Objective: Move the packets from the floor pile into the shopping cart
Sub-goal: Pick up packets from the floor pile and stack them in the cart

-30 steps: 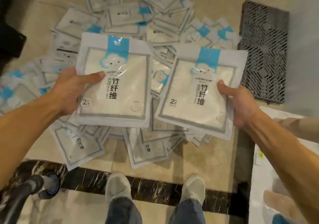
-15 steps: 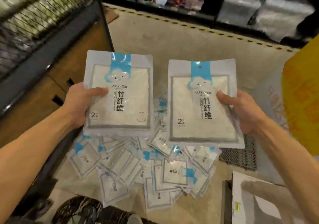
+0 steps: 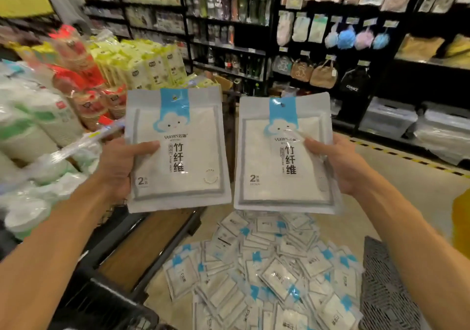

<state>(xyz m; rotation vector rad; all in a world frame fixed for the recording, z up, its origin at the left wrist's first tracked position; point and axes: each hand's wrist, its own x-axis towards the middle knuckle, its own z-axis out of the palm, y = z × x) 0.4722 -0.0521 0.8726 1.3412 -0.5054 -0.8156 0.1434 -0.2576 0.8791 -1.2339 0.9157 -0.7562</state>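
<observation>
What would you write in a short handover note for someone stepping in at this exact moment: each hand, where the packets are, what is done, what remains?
Left hand: grips one packet by its left edge, held upright at chest height.
Right hand: grips a second packet by its right edge, also upright.
Floor pile: many packets lie below and ahead.
Shopping cart: dark frame at lower left; its contents cannot be seen.
Done: two packets picked up.
Left: drop both into the cart, then clear the pile.
</observation>
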